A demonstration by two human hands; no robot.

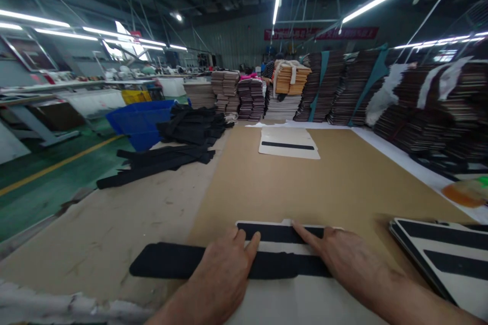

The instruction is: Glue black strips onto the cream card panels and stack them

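In front of me lies a pale flat panel (267,292) with a black strip (284,233) along its far edge. A second black strip (272,266) crosses it nearer to me, and a dark strip end (168,260) sticks out past the panel to the left. My left hand (224,271) presses on the panel and strips, thumb apart from the partly bent fingers. My right hand (343,251) rests at the far right part of the panel, its index finger stretched along the far edge. Neither hand grasps anything that I can see; the palms hide part of the strips.
To the right is a stack of pale panels with black strips (450,249). A pale sheet with one black strip (290,144) lies farther back. Loose black strips (163,160) lie left, beside a blue bin (143,119). Tall piles (328,89) line the back; a person (269,67) is partly hidden there.
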